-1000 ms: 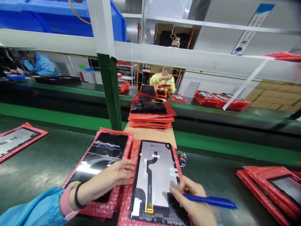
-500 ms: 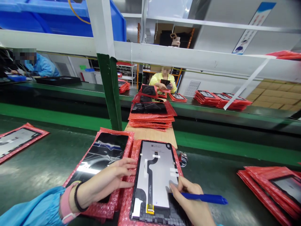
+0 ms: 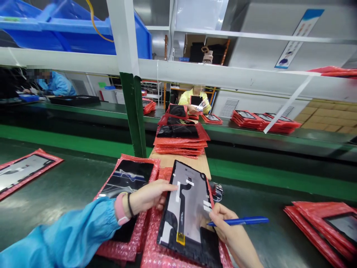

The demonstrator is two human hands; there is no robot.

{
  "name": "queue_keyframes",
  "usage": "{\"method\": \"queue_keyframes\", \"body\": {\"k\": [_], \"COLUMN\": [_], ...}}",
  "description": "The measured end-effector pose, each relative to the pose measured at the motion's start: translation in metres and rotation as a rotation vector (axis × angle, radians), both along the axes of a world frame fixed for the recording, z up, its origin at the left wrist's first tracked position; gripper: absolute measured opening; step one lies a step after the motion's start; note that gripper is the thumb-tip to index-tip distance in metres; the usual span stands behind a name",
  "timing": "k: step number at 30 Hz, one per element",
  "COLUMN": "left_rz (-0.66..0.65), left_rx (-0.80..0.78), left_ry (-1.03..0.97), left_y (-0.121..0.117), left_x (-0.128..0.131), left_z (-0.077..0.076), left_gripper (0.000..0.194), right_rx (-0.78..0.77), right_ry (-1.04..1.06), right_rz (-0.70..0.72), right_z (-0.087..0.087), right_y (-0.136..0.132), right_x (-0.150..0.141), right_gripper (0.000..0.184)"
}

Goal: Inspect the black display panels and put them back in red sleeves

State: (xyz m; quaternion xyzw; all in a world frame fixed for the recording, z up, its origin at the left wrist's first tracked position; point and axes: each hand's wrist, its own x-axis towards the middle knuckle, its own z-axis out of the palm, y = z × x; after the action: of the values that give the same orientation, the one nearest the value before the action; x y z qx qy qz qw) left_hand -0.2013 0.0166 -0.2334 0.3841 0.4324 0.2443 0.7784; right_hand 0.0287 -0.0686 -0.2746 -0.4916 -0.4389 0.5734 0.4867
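A grey display panel (image 3: 189, 208) with a black flex cable and black frame is tilted up off a red bubble-wrap bag (image 3: 156, 249). My left hand (image 3: 150, 195) grips its left edge, thumb on top. My right hand (image 3: 225, 227) holds its right edge and also pinches a blue pen (image 3: 242, 221) that points to the right. A second panel (image 3: 126, 178), black side up, lies in a red bag just to the left.
A stack of red-bagged panels (image 3: 180, 139) rests on a wooden board (image 3: 181, 162) ahead, behind a green post (image 3: 135, 111). More red bags lie at far left (image 3: 25, 171) and right (image 3: 329, 223). A person in yellow (image 3: 195, 98) works across the belt.
The grey panel has been lifted from flat on its bag to tilted up. My left hand moved right onto its edge. The pen swung higher.
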Motion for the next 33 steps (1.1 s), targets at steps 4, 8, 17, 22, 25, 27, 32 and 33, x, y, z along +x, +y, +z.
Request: {"method": "queue_keyframes", "body": {"k": [4,8,17,22,25,27,32,33], "left_rz": [0.004,0.07,0.387,0.409,0.42,0.414,0.414,0.423], "left_rx": [0.076,0.155,0.548,0.59,0.598,0.604,0.604,0.603], "left_ry": [-0.041,-0.108,-0.162,-0.26,-0.265,-0.261,-0.169,-0.146], "left_y": [0.003,-0.005,-0.025,-0.031,-0.035,-0.037,-0.039,-0.039], "left_x": [0.016,0.015,-0.003,-0.008,-0.009,-0.009,-0.009,-0.009], "left_z": [-0.006,-0.002,0.052,0.061,0.059,0.059,0.06,0.06], "left_gripper": [0.027,0.036,0.059,0.05,0.056,0.059,0.069,0.071], "right_rx": [0.053,0.124,0.181,0.285,0.359,0.4,0.428,0.427], "right_ry": [-0.016,-0.052,-0.009,0.137,0.075,-0.058,-0.356,-0.395], "right_rz": [-0.049,-0.165,-0.306,-0.114,-0.176,-0.226,-0.225,-0.234], "right_z": [0.003,0.02,0.059,0.072,0.071,0.069,0.072,0.073], "right_y": [0.002,0.004,0.021,0.024,0.023,0.023,0.025,0.025], "right_x": [0.014,0.039,0.047,0.01,-0.004,-0.008,-0.015,-0.016], "right_gripper": [0.048,0.042,0.05,0.036,0.039,0.036,0.021,0.023]}}
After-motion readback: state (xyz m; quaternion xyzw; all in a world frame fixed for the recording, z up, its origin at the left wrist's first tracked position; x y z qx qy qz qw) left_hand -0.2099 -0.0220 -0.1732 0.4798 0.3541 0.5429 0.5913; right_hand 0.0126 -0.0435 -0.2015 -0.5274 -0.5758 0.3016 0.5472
